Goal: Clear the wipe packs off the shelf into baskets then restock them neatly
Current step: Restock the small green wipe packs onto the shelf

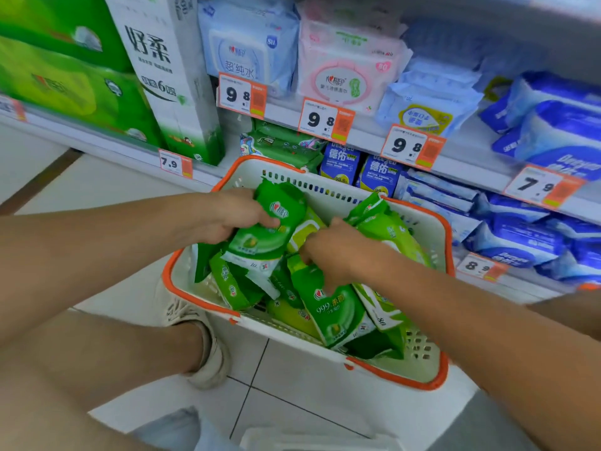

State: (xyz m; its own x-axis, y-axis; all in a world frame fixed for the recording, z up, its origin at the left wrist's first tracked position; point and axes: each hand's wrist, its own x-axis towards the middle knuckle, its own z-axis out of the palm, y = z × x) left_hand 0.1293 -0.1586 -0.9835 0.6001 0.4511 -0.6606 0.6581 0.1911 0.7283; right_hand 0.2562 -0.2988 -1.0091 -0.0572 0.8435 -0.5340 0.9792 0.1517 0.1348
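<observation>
We see a white basket [426, 222] with an orange rim sitting on the pale tile floor [292, 395], right in front of the shelf [364, 138]. It is full of green wipe packs [335, 314]. The packs are soft and shiny, bright green with white ends and small white and red marks. They lie in a messy heap, some flat, some tipped on their sides, some on top of others. One pack near the front shows the number 999 in white.

Our left hand [234, 216] is at the far left side of the basket. Its fingers are curled round one green pack [276, 222] and hold it up a little above the heap. Our right hand [328, 252] is in the middle of the basket. Its fingers are bent down into the packs, and it seems to pinch the top of another green pack [309, 275], but the fingertips are hidden, so we cannot be sure.

On the shelf there are blue packs [520, 242], pale blue and pink packs, and orange price tags [325, 120]. A few green packs [286, 144] lie on the shelf behind the basket, partly hidden by its rim. Big green and white boxes [162, 70] stand on the left.

The right side of the shelf looks blurry, and the small words on the packs are too tiny to read. A shoe [201, 336] shows beside the basket, partly behind our left arm.
</observation>
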